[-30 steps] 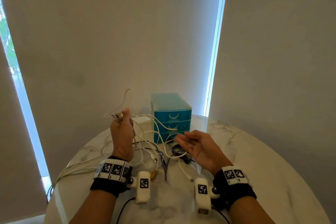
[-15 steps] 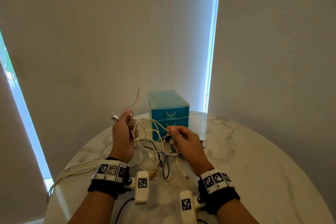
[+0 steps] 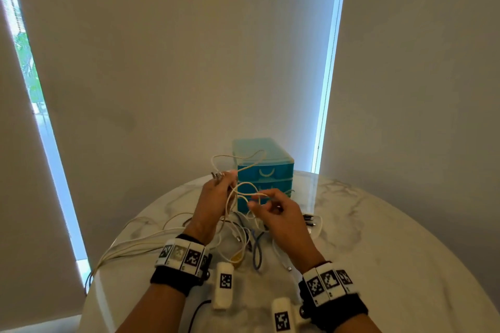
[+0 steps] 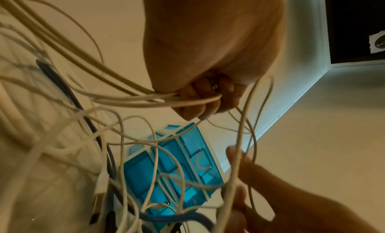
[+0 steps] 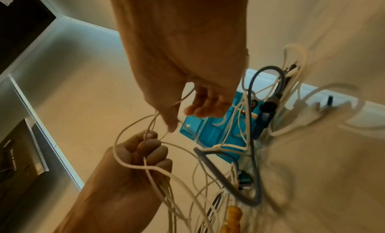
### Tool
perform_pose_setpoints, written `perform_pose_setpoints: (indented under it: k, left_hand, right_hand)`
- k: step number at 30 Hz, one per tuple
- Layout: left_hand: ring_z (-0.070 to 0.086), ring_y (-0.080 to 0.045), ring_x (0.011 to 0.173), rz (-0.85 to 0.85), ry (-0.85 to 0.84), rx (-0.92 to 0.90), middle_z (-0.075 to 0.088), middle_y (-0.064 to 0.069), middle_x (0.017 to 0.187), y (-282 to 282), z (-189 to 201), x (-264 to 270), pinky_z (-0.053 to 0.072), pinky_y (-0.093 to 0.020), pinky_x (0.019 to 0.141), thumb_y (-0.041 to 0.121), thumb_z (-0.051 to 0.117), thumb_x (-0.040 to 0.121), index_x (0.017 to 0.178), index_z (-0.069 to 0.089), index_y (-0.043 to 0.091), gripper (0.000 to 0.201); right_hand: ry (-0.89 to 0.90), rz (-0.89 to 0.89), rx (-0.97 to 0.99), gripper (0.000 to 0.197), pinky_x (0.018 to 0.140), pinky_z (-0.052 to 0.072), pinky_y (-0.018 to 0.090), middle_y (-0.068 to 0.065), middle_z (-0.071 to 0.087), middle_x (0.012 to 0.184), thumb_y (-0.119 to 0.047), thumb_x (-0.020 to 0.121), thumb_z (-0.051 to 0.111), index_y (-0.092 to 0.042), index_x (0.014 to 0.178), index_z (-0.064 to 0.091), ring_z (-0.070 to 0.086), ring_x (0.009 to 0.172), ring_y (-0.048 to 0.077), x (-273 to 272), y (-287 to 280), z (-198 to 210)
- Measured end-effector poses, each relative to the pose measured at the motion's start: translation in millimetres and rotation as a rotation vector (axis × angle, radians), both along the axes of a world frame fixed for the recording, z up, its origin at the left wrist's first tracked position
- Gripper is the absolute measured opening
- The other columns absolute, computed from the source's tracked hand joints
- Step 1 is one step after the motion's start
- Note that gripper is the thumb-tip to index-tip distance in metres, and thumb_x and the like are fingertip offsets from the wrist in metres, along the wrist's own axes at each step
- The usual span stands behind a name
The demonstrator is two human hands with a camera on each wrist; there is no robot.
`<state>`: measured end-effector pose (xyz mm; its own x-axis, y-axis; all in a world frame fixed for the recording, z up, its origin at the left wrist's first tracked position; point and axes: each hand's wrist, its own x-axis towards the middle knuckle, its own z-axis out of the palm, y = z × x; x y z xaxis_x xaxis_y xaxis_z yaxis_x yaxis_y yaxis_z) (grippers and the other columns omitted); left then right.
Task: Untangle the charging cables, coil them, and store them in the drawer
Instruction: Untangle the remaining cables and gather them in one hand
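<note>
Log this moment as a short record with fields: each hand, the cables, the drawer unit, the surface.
left hand: raised, fist gripping a bundle of thin white charging cables
right hand: pinching one white cable loop beside the left hand
blue cable: lying in the tangle on the table
blue translucent plastic drawer unit: behind the hands, visible drawers closed
round white marble table: carries the tangle and the drawer unit
task stage: untangling, nothing coiled yet

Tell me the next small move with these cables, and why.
Probably draw the right hand and its pinched white cable away from the left hand, whose grip bunches the cable ends. The loops between them are tangled, and the blue drawers are shut.
</note>
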<state>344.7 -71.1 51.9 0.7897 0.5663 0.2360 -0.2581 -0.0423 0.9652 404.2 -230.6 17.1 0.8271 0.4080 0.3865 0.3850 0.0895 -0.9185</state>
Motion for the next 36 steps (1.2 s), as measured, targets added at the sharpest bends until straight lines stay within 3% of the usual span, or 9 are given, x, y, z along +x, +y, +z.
perform_pose_setpoints:
  k: [5, 8, 14, 18, 22, 24, 28, 31, 36]
  left_hand:
    - [0.03, -0.011, 0.048, 0.149, -0.068, -0.097, 0.038, 0.008, 0.055, 18, 2, -4, 0.026, -0.028, 0.047, 0.027, 0.055, 0.108, 0.083, 0.056, 0.021, 0.025]
    - [0.032, -0.009, 0.045, 0.253, -0.159, -0.239, 0.041, 0.009, 0.052, 32, 2, -9, 0.027, -0.027, 0.045, 0.026, 0.053, 0.109, 0.077, 0.055, 0.023, 0.032]
    - [0.03, -0.009, 0.045, 0.328, -0.263, -0.441, 0.038, 0.01, 0.051, 37, -2, -6, 0.026, -0.024, 0.041, 0.023, 0.053, 0.107, 0.076, 0.05, 0.024, 0.032]
    - [0.032, -0.008, 0.046, 0.356, -0.316, -0.54, 0.039, 0.009, 0.055, 46, -4, -5, 0.028, -0.022, 0.038, 0.027, 0.053, 0.109, 0.081, 0.051, 0.025, 0.028]
    - [0.032, -0.007, 0.047, 0.29, -0.344, -0.589, 0.039, 0.01, 0.056, 51, -4, -7, 0.027, -0.021, 0.038, 0.031, 0.052, 0.111, 0.082, 0.051, 0.025, 0.03]
    - [0.032, -0.006, 0.046, 0.209, -0.331, -0.553, 0.038, 0.01, 0.058, 46, -3, -7, 0.027, -0.019, 0.039, 0.032, 0.052, 0.113, 0.084, 0.054, 0.025, 0.03]
    - [0.029, -0.006, 0.046, 0.004, -0.276, -0.333, 0.034, 0.007, 0.058, 33, 0, -7, 0.023, -0.02, 0.04, 0.041, 0.055, 0.111, 0.092, 0.065, 0.022, 0.028]
    - [0.025, -0.009, 0.05, -0.11, -0.213, -0.089, 0.029, 0.003, 0.06, 22, 4, -13, 0.021, -0.024, 0.043, 0.049, 0.061, 0.104, 0.104, 0.077, 0.023, 0.031]
    - [0.023, -0.016, 0.053, -0.194, -0.084, 0.188, 0.029, -0.002, 0.058, 1, 9, -22, 0.021, -0.031, 0.05, 0.057, 0.067, 0.096, 0.108, 0.083, 0.026, 0.037]
  right_hand:
    - [0.203, 0.038, -0.054, 0.011, 0.066, 0.064, 0.035, -0.002, 0.081, 0.087, -0.03, 0.092, 0.085, -0.029, 0.102, 0.081, 0.077, 0.074, 0.017, 12, -29, 14]
    - [0.392, 0.172, 0.061, 0.01, 0.04, 0.033, 0.021, -0.001, 0.058, 0.063, -0.016, 0.099, 0.074, -0.012, 0.108, 0.073, 0.041, 0.044, 0.01, 25, -46, 17]
    - [0.682, 0.315, 0.562, 0.014, 0.073, 0.049, 0.039, 0.019, 0.076, 0.108, -0.026, 0.091, 0.059, -0.013, 0.087, 0.06, 0.068, 0.083, 0.032, 24, -56, 20]
    - [0.806, 0.234, 0.495, 0.044, 0.075, 0.05, 0.04, 0.028, 0.075, 0.125, -0.049, 0.101, 0.037, -0.012, 0.092, 0.059, 0.074, 0.086, 0.037, 30, -62, 12]
    - [0.447, -0.25, 0.024, 0.038, 0.059, 0.055, 0.041, 0.02, 0.079, 0.101, -0.032, 0.106, 0.031, -0.011, 0.092, 0.06, 0.074, 0.071, 0.033, 38, -60, 3]
    - [0.139, -0.448, -0.246, 0.035, 0.083, 0.061, 0.054, 0.015, 0.072, 0.112, -0.026, 0.099, 0.033, -0.024, 0.095, 0.068, 0.073, 0.092, 0.03, 46, -60, -3]
    - [-0.208, -0.716, 0.151, 0.032, 0.083, 0.044, 0.008, 0.002, 0.057, 0.122, 0.005, 0.098, 0.046, -0.016, 0.105, 0.07, 0.058, 0.099, -0.004, 31, -60, 20]
    - [-0.379, -0.574, 0.3, 0.021, 0.079, 0.05, 0.011, -0.002, 0.067, 0.109, 0.0, 0.104, 0.053, -0.014, 0.109, 0.067, 0.063, 0.093, -0.001, 2, -54, 41]
    - [-0.097, 0.041, -0.168, 0.037, 0.078, 0.065, 0.029, -0.012, 0.071, 0.119, -0.041, 0.096, 0.078, -0.034, 0.13, 0.063, 0.075, 0.097, 0.012, -14, -19, 26]
